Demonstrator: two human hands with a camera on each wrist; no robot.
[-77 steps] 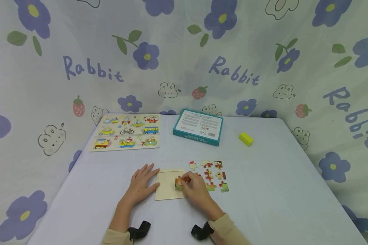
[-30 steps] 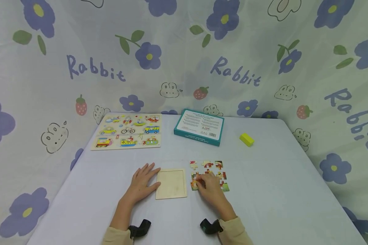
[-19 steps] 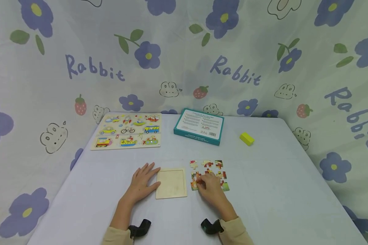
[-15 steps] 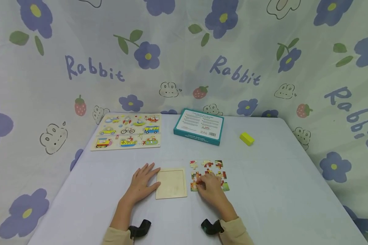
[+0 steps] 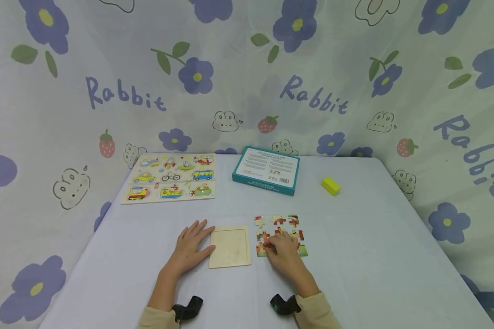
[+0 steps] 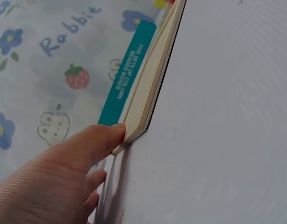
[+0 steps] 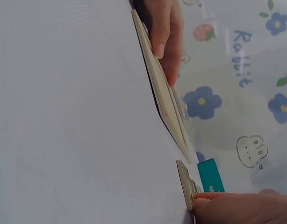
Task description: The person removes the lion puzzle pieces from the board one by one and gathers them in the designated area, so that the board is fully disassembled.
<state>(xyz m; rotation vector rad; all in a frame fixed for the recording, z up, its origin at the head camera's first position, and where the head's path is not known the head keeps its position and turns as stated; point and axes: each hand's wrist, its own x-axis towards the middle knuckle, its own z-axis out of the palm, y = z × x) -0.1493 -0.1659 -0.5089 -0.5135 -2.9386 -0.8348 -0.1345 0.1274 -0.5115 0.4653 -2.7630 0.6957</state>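
Observation:
A square wooden puzzle tray (image 5: 229,249) with a raised rim lies bare on the table. My left hand (image 5: 191,249) rests at its left edge, fingers spread and fairly straight; the left wrist view shows the thumb touching the tray's corner (image 6: 139,112). Right of the tray, jigsaw pieces (image 5: 279,220) with a printed picture lie in loose rows. My right hand (image 5: 286,253) is over the lower rows, its thumb and index finger pinching a puzzle piece (image 5: 260,250) at the lower left. That piece (image 7: 184,184) sits low at the table in the right wrist view. The hand hides some pieces.
A wooden vehicle puzzle board (image 5: 169,178) lies at the back left. A teal box (image 5: 266,170) with a white label lies at the back middle. To its right is a yellow block (image 5: 331,186). A patterned cloth (image 5: 247,91) hangs behind the table.
Earlier my right hand held the puzzle piece above the tray; it has moved right, bringing the piece back among the others. Over the last second both hands stay nearly still.

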